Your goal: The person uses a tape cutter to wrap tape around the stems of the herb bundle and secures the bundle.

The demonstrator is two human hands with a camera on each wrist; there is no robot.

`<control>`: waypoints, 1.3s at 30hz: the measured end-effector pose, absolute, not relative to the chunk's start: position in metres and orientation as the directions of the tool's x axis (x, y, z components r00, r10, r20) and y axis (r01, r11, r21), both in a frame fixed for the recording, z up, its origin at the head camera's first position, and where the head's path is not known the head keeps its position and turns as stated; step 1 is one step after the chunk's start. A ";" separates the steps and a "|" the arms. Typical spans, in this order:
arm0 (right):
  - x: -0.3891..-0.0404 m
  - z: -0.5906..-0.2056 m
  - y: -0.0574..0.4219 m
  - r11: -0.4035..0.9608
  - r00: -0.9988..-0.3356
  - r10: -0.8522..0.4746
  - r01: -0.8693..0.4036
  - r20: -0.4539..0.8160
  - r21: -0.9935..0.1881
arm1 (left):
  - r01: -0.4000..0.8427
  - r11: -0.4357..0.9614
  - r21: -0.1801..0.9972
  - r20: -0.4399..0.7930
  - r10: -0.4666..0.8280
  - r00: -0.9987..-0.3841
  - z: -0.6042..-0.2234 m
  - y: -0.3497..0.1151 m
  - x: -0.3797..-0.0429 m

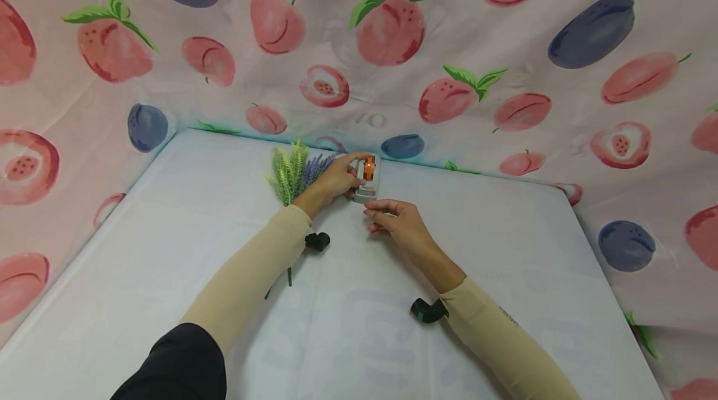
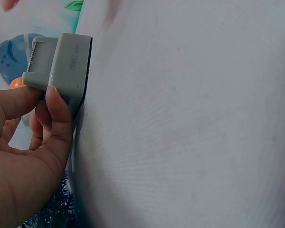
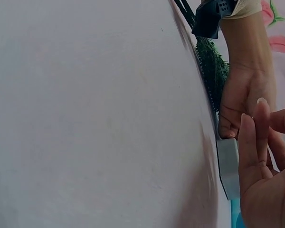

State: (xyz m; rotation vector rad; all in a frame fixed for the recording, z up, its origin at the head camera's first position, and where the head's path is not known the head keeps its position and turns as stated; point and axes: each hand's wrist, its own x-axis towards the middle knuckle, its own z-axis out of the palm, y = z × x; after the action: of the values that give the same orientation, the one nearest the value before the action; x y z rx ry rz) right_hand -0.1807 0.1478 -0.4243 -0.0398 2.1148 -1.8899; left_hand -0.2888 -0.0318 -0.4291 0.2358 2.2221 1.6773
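Observation:
A grey tape dispenser (image 1: 366, 193) with an orange core (image 1: 369, 168) stands near the table's back edge. My left hand (image 1: 336, 177) grips it from the left side; in the left wrist view its thumb and fingers close round the dispenser (image 2: 71, 66) behind the toothed cutter. Just in front of the cutter end is my right hand (image 1: 401, 220). Seen from the right wrist, the thumb of this right hand (image 3: 270, 175) meets the fingers near their tips. I cannot tell whether a piece of clear tape is between them.
Artificial flower sprigs, one yellow-green (image 1: 290, 172) and one purple (image 1: 316, 167), lie left of the dispenser, their stems (image 1: 289, 276) passing under the left forearm. A white cloth covers the table (image 1: 348, 325). Fruit-print curtain (image 1: 348, 32) hangs behind and at both sides.

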 end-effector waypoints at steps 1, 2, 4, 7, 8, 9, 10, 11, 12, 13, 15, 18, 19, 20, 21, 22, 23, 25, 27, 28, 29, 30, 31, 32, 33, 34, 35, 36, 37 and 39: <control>-0.181 -0.425 0.148 0.125 -0.954 -0.224 0.174 -0.199 -0.977 | -0.073 0.290 0.954 -0.172 0.334 -0.927 -0.429 -0.032 -0.289; -0.181 -0.425 0.149 0.117 -0.955 -0.228 0.168 -0.191 -0.979 | -0.071 0.293 0.953 -0.172 0.334 -0.927 -0.429 -0.032 -0.289; -0.182 -0.425 0.149 0.104 -0.955 -0.238 0.156 -0.177 -0.982 | -0.068 0.297 0.952 -0.170 0.333 -0.927 -0.428 -0.032 -0.288; -0.182 -0.426 0.150 0.090 -0.956 -0.245 0.144 -0.162 -0.985 | -0.066 0.302 0.951 -0.170 0.332 -0.928 -0.428 -0.032 -0.288; -0.182 -0.425 0.150 0.089 -0.956 -0.247 0.140 -0.158 -0.986 | -0.066 0.304 0.950 -0.170 0.332 -0.928 -0.428 -0.032 -0.288; -0.181 -0.425 0.150 0.088 -0.956 -0.249 0.138 -0.155 -0.987 | -0.066 0.305 0.950 -0.171 0.331 -0.928 -0.428 -0.032 -0.288; -0.181 -0.425 0.151 0.083 -0.956 -0.249 0.138 -0.155 -0.987 | -0.067 0.305 0.950 -0.172 0.332 -0.927 -0.428 -0.032 -0.288; -0.180 -0.424 0.151 0.078 -0.956 -0.247 0.140 -0.155 -0.987 | -0.069 0.304 0.950 -0.174 0.333 -0.927 -0.429 -0.032 -0.288; -0.180 -0.424 0.151 0.072 -0.956 -0.247 0.145 -0.158 -0.987 | -0.071 0.304 0.950 -0.176 0.334 -0.926 -0.429 -0.032 -0.288; -0.180 -0.424 0.151 0.066 -0.956 -0.246 0.148 -0.160 -0.987 | -0.073 0.302 0.950 -0.178 0.335 -0.925 -0.429 -0.032 -0.288; -0.179 -0.423 0.152 0.060 -0.956 -0.241 0.159 -0.169 -0.985 | -0.077 0.298 0.951 -0.180 0.335 -0.925 -0.429 -0.032 -0.289; -0.177 -0.422 0.152 0.061 -0.953 -0.231 0.188 -0.197 -0.980 | -0.081 0.293 0.953 -0.182 0.335 -0.925 -0.429 -0.032 -0.289; -0.177 -0.422 0.151 0.066 -0.951 -0.224 0.201 -0.210 -0.977 | -0.081 0.292 0.953 -0.181 0.334 -0.925 -0.429 -0.032 -0.289; -0.177 -0.421 0.151 0.071 -0.950 -0.218 0.213 -0.223 -0.975 | -0.082 0.292 0.953 -0.181 0.333 -0.925 -0.429 -0.032 -0.289; -0.176 -0.421 0.151 0.074 -0.948 -0.212 0.225 -0.236 -0.971 | -0.082 0.290 0.953 -0.181 0.333 -0.925 -0.429 -0.032 -0.289; -0.176 -0.421 0.150 0.075 -0.947 -0.206 0.236 -0.246 -0.969 | -0.083 0.291 0.953 -0.183 0.333 -0.925 -0.429 -0.032 -0.289; -0.175 -0.421 0.150 0.074 -0.946 -0.200 0.245 -0.255 -0.967 | -0.084 0.291 0.953 -0.183 0.332 -0.925 -0.429 -0.032 -0.289; -0.174 -0.421 0.149 0.070 -0.945 -0.190 0.256 -0.265 -0.964 | -0.084 0.291 0.953 -0.183 0.331 -0.926 -0.429 -0.032 -0.289; -0.174 -0.421 0.149 0.060 -0.945 -0.186 0.262 -0.269 -0.963 | -0.086 0.290 0.953 -0.184 0.330 -0.926 -0.429 -0.032 -0.289; -0.173 -0.421 0.149 0.055 -0.945 -0.183 0.264 -0.270 -0.963 | -0.086 0.291 0.953 -0.185 0.330 -0.926 -0.430 -0.032 -0.289; -0.173 -0.422 0.148 0.053 -0.946 -0.181 0.265 -0.270 -0.963 | -0.087 0.291 0.953 -0.185 0.329 -0.926 -0.430 -0.032 -0.289; -0.173 -0.422 0.148 0.051 -0.946 -0.179 0.265 -0.270 -0.963 | -0.088 0.291 0.953 -0.186 0.329 -0.926 -0.430 -0.032 -0.290; -0.173 -0.422 0.148 0.049 -0.947 -0.177 0.265 -0.269 -0.963 | -0.089 0.291 0.953 -0.186 0.329 -0.926 -0.430 -0.032 -0.290; -0.173 -0.422 0.148 0.046 -0.947 -0.174 0.264 -0.268 -0.963 | -0.090 0.291 0.953 -0.188 0.328 -0.926 -0.430 -0.032 -0.290; -0.173 -0.423 0.147 0.041 -0.948 -0.171 0.265 -0.268 -0.963 | -0.091 0.290 0.953 -0.188 0.328 -0.926 -0.430 -0.032 -0.290; -0.173 -0.423 0.147 0.039 -0.949 -0.167 0.265 -0.268 -0.963 | -0.090 0.290 0.953 -0.187 0.328 -0.926 -0.430 -0.032 -0.290; -0.173 -0.424 0.147 0.040 -0.949 -0.161 0.267 -0.270 -0.963 | -0.089 0.289 0.953 -0.186 0.327 -0.926 -0.430 -0.032 -0.290; -0.173 -0.424 0.147 0.040 -0.949 -0.154 0.271 -0.274 -0.962 | -0.088 0.289 0.953 -0.185 0.327 -0.927 -0.430 -0.032 -0.289; -0.174 -0.424 0.147 0.039 -0.949 -0.147 0.276 -0.279 -0.960 | -0.086 0.290 0.953 -0.183 0.326 -0.928 -0.430 -0.032 -0.289; -0.174 -0.425 0.147 0.042 -0.947 -0.135 0.287 -0.290 -0.957 | -0.080 0.292 0.953 -0.178 0.326 -0.928 -0.430 -0.031 -0.289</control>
State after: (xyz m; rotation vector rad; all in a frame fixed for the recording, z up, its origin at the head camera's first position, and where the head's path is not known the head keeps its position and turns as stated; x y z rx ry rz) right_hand -0.1740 0.1465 -0.4251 0.1548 2.0232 -1.9792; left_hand -0.2893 -0.0315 -0.4297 0.2224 2.2280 1.6735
